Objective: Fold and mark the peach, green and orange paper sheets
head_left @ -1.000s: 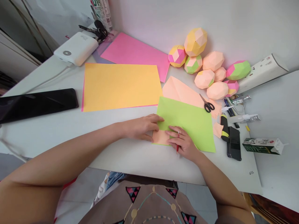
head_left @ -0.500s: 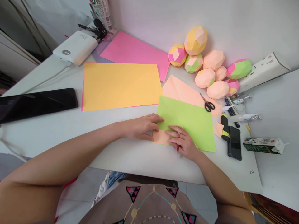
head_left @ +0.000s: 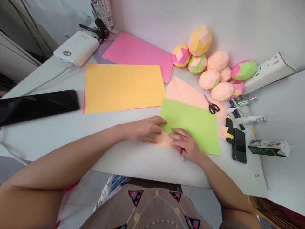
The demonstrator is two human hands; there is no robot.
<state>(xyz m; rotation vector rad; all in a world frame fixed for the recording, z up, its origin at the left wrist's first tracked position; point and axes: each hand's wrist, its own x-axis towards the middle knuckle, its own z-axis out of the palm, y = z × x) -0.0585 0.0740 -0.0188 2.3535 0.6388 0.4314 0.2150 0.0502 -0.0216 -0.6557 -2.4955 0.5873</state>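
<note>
A small peach paper piece (head_left: 164,140) lies on the lower left corner of a green sheet (head_left: 193,117). My left hand (head_left: 144,128) rests flat at that corner with its fingers apart, the fingertips touching the green sheet and the thumb at the peach piece's left edge. On the piece's right side press the fingertips of my right hand (head_left: 188,145). A red pencil (head_left: 181,151) is tucked in that right hand, its tip pointing toward the table's front edge; most of it is hidden by the fingers.
Black-handled scissors (head_left: 212,106) lie across a peach sheet (head_left: 183,90). Yellow (head_left: 124,87) and pink (head_left: 140,54) sheets are to the left. Several faceted paper balls (head_left: 199,40) sit at the back. A phone (head_left: 239,146), box cutter (head_left: 229,130) and carton (head_left: 269,148) stand right.
</note>
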